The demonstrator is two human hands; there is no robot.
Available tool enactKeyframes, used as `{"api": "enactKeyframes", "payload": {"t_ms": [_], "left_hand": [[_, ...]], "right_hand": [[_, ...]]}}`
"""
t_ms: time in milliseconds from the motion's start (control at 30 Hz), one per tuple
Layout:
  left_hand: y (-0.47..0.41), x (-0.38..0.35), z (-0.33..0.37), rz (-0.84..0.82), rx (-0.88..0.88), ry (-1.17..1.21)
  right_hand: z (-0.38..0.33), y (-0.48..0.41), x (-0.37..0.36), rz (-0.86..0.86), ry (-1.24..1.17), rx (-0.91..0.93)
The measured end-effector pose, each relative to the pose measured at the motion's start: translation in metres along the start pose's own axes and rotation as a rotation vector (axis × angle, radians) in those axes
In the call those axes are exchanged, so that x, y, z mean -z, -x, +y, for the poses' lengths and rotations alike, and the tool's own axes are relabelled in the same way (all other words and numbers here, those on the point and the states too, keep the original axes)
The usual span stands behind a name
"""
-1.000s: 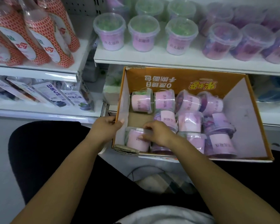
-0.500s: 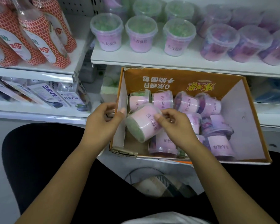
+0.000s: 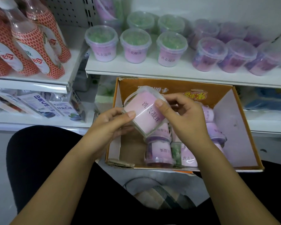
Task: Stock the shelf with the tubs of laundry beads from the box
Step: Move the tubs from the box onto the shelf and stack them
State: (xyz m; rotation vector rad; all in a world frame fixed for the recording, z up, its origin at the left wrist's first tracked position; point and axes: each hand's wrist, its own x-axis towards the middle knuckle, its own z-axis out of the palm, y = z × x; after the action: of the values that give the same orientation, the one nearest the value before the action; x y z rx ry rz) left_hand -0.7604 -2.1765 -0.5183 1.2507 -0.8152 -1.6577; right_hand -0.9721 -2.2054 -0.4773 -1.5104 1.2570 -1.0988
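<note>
Pink-labelled and clear-walled, the tub [image 3: 144, 112] of laundry beads is held tilted in the air above the left part of the cardboard box [image 3: 248, 143], with its printed label facing the camera. The left hand [image 3: 110, 125] grips it from the left, thumb pressed on the label's edge and the other fingers [image 3: 120, 132] curled beneath. The right hand [image 3: 183, 114] holds the opposite side, its thumb flat on the label and the rest of the fingers bent round the tub's far wall.

Beneath the hands, more tubs [image 3: 159, 151] lie on their sides in the box, which rests against the lower shelf edge.

On the white shelf [image 3: 152, 70] just above the box, green-bead tubs [image 3: 135, 44] stand upright in rows, with purple-bead tubs [image 3: 211, 54] beside them to the right. To the left, on a neighbouring shelf, stand bottles [image 3: 39, 51] wrapped in a red honeycomb pattern. Below them are blue-and-white cartons [image 3: 39, 104].
</note>
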Motion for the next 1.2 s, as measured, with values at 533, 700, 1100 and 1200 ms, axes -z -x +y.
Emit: {"api": "enactKeyframes", "payload": {"t_ms": [533,700,1100,1200], "left_hand": [[-0.088,0.068,0.108,-0.137,-0.262,-0.036],[-0.108,0.091,0.095,-0.122,-0.346,-0.007],[-0.144,0.110,0.110,0.519,-0.345,-0.081],[-0.157,0.110,0.114,0.637,-0.225,-0.070]], "right_hand": [[-0.049,-0.131,-0.011,-0.446,0.208,-0.046],[-0.054,-0.178,-0.030,-0.536,0.260,-0.087],[-0.089,-0.258,-0.076,-0.325,0.351,0.061],[-0.092,-0.277,-0.093,-0.283,0.423,0.082]]}}
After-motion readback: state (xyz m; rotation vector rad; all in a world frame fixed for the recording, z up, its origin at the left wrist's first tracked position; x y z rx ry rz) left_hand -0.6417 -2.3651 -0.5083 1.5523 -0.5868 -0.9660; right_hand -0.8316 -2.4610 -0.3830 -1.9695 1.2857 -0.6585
